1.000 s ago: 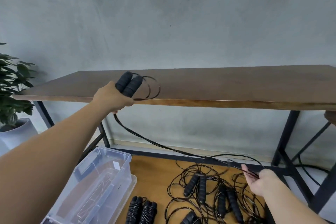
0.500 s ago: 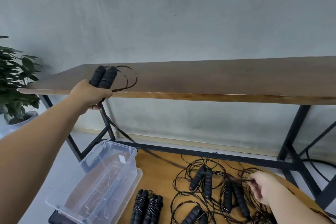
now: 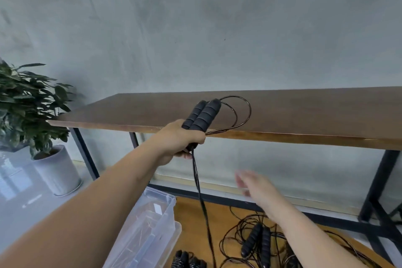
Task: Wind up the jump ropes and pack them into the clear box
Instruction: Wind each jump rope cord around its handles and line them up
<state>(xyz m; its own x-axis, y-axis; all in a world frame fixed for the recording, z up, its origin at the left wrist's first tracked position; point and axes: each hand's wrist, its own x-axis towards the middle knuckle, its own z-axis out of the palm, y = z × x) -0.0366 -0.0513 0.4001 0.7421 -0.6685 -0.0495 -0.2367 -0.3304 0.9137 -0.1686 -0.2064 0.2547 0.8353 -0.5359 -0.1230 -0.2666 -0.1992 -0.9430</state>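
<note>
Two handles (image 3: 202, 117) gripped in the left hand (image 3: 178, 139); the right hand (image 3: 256, 187), fingers loose and empty, should catch the hanging rope (image 3: 199, 183) high.

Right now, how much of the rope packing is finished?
Done: two wound ropes lie on the floor beside the clear box, not yet inside. In hand: the left hand grips one rope's two handles; the right hand reaches, blurred. Left: the tangled ropes.

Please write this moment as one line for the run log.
left hand: grips two rope handles | right hand: open, blurred, holds nothing | clear box: open
</note>
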